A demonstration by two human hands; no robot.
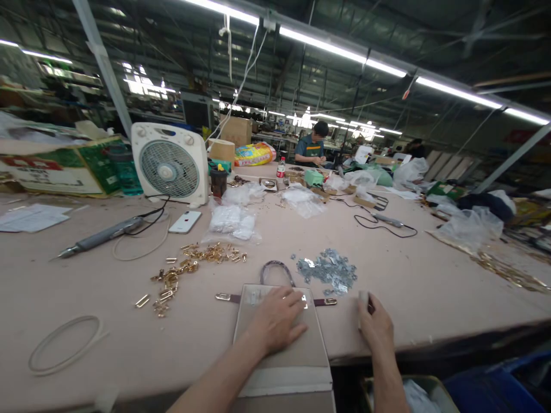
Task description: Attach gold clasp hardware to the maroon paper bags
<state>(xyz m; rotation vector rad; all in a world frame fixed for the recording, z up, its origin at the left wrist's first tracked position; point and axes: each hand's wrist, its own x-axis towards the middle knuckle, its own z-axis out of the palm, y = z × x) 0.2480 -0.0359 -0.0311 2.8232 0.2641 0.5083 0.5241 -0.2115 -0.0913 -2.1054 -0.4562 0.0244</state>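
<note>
A beige handbag (299,361) lies flat at the table's front edge, its lower end hanging toward me. At its top is a dark curved handle (278,265). Dark straps with gold buckles stick out at both sides, a left buckle (222,296) and a right buckle (329,302). My left hand (278,318) rests flat on the bag's upper part, fingers stretched out, beside a small shiny metal plate (304,300). To the right of the bag, apart from it, my right hand (376,322) is closed above the table; what its curled fingers hold is hidden.
Loose silver metal plates (329,269) lie behind the bag, gold fittings (172,281) to its left. Further off are a phone (185,222), a corded pen-shaped tool (101,235), a second one (387,219), a fan (170,163) and plastic bags (232,221). A co-worker (310,150) sits opposite.
</note>
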